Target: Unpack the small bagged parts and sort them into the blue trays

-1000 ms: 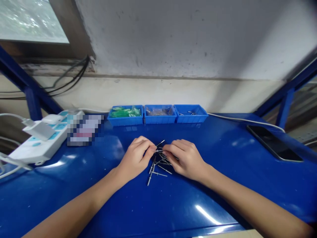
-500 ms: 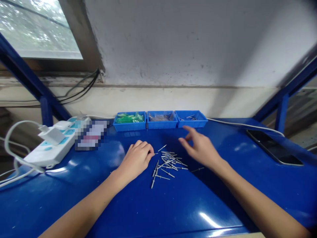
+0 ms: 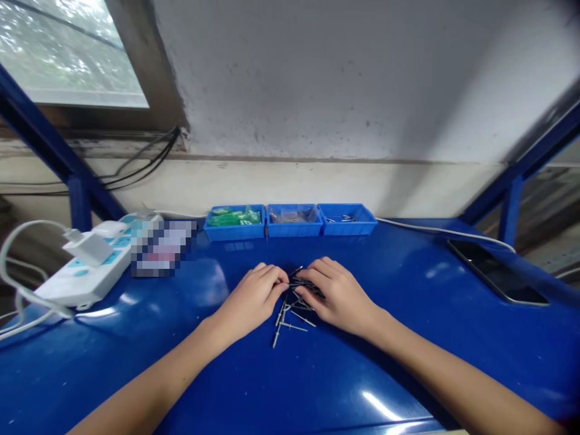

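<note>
A pile of silver blind rivets (image 3: 299, 317) lies on the blue tabletop, several of them loose at its near left side. At the pile's left edge, my left hand (image 3: 258, 293) has thumb and forefinger pinched on a blind rivet, of which only a thin end shows. My right hand (image 3: 338, 296) is over the right part of the pile, with its fingers curved and the thumb apart from the forefinger. It covers many of the rivets, and nothing is plainly gripped in it.
Three blue trays stand by the wall: a left tray (image 3: 235, 232) with green packets, a middle tray (image 3: 294, 230) with a clear bag, a right tray (image 3: 348, 229) with some rivets. A power strip (image 3: 77, 284) with cables is left, a phone (image 3: 498, 272) right.
My right hand has come down and left from near the right tray to the rivet pile, and its fingers have curled. My left hand stays at the pile's left, still pinching.
</note>
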`<state>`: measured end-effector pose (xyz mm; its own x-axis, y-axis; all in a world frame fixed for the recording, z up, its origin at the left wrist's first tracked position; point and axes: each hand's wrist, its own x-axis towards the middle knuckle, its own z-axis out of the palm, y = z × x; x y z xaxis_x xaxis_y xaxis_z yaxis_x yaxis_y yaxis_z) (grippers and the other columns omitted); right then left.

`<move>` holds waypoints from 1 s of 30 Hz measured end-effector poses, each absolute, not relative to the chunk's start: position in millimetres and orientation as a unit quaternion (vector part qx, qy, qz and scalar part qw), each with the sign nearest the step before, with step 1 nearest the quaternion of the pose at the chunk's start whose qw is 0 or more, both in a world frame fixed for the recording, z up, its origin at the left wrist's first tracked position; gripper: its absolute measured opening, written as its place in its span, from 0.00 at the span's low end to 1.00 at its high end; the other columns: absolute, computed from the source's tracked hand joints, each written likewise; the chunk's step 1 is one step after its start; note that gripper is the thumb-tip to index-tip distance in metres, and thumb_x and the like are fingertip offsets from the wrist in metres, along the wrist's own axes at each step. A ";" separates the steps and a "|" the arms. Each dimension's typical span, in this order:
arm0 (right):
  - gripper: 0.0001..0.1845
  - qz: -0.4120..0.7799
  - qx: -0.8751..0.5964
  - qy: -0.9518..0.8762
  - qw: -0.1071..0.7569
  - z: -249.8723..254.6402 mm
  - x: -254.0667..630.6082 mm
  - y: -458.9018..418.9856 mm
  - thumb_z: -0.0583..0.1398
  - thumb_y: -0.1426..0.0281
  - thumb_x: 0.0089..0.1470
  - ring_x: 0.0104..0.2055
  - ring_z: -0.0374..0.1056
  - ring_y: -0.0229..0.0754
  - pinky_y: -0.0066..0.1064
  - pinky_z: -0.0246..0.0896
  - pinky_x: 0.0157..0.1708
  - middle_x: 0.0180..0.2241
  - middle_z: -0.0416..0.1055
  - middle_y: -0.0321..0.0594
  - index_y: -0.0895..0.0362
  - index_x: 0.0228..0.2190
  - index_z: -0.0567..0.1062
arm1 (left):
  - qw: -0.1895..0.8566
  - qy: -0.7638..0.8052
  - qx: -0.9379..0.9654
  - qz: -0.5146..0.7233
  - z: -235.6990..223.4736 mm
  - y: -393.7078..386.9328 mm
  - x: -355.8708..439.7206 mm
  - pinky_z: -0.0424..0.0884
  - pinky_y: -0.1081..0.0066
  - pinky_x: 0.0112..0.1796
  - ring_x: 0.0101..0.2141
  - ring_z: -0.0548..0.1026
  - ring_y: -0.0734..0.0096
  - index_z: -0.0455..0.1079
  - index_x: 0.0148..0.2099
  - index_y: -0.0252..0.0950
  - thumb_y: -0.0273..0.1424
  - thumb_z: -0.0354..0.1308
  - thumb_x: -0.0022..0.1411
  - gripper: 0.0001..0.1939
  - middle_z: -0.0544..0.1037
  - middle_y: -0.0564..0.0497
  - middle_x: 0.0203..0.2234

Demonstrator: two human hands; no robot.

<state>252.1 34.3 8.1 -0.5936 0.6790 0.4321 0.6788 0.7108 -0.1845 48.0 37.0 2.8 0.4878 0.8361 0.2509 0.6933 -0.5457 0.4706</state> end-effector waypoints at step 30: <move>0.11 0.057 -0.403 -0.865 0.294 6.7 250.8 30.8 0.49 0.72 0.61 0.29 0.61 0.39 0.30 0.55 0.30 0.26 0.66 0.40 0.57 0.29 0.68 | 0.181 0.413 0.830 0.329 9.6 30.1 50.7 0.67 0.68 0.39 0.36 0.70 0.69 0.65 0.41 0.40 0.32 0.49 0.65 0.05 0.71 0.52 0.32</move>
<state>250.8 30.8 6.7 -0.5025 0.7304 0.4627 0.6629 0.6690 -0.3361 50.7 30.1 9.6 0.4427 0.8041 0.3967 0.5659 -0.5938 0.5720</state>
